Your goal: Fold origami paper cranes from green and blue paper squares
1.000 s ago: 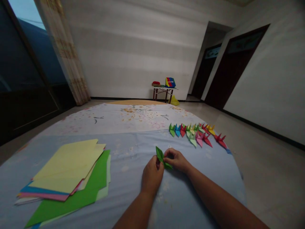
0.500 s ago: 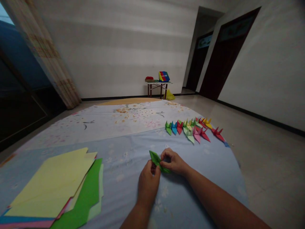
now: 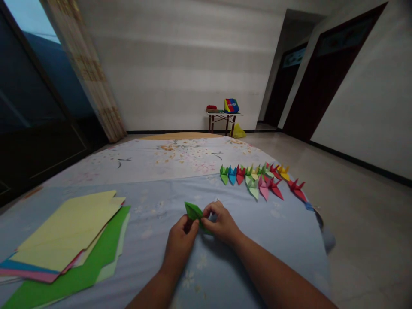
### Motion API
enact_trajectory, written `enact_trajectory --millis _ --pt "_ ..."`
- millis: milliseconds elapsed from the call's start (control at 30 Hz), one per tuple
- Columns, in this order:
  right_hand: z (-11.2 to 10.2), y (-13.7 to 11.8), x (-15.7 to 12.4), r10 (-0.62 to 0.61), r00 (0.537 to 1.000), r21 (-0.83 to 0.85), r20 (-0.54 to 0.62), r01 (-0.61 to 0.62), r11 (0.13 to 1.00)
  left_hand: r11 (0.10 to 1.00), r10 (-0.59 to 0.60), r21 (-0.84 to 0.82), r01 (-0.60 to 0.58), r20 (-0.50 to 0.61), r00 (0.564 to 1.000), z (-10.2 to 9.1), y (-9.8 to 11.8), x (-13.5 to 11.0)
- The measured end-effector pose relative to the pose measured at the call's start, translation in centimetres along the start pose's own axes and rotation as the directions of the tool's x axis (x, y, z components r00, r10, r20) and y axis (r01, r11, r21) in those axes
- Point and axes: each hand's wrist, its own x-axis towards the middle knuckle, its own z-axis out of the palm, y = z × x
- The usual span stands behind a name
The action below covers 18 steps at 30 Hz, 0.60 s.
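Note:
Just above the cloth, a small folded piece of green paper (image 3: 193,210) is held between both hands. My left hand (image 3: 180,238) pinches it from the left and below, with the thumb on its near side. From the right, my right hand (image 3: 222,222) grips the paper near its middle between thumb and forefinger. The fingers hide part of the folds, and the paper's lower end shows beneath the right hand. Several finished paper cranes (image 3: 252,182) in green, blue, red, pink and yellow stand beyond my hands to the right.
A stack of coloured paper sheets (image 3: 67,225), yellow on top, lies at the left. The round table wears a floral tablecloth (image 3: 154,257), and its edge curves down past the cranes on the right. A small side table (image 3: 223,114) with a colourful box stands by the far wall.
The camera view has shifted, so the room appears further right. Both hands appear further left in the picture, still gripping the green paper, whose pose looks much the same.

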Motion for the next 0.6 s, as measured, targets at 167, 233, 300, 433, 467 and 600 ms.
enact_trajectory --millis 167,233,300,433,467,600 --pt "0.3 -0.4 0.1 -0.065 0.995 -0.005 -0.076 0.065 0.998 0.984 -0.111 -0.149 0.1 -0.071 0.991 0.1 0.6 0.3" --pt "0.3 -0.4 0.1 -0.078 0.992 0.002 -0.097 0.078 0.997 0.972 -0.16 -0.189 0.141 -0.089 0.983 0.2 0.8 0.3" --pt "0.4 -0.3 0.2 -0.083 0.99 0.007 -0.113 0.084 0.996 0.973 -0.161 -0.182 0.14 -0.106 0.981 0.2 0.9 0.3" --pt "0.3 -0.3 0.3 -0.107 0.982 0.01 -0.155 0.109 0.994 0.987 -0.125 -0.115 0.109 -0.14 0.982 0.1 1.8 0.3" --pt "0.3 -0.4 0.3 -0.111 0.979 0.013 -0.174 0.115 0.993 0.991 -0.113 -0.094 0.099 -0.148 0.983 0.1 2.1 0.4" --pt "-0.1 -0.6 0.2 -0.115 0.957 0.024 -0.266 0.126 0.992 0.999 -0.052 -0.022 0.049 -0.173 0.984 0.6 3.5 1.2"
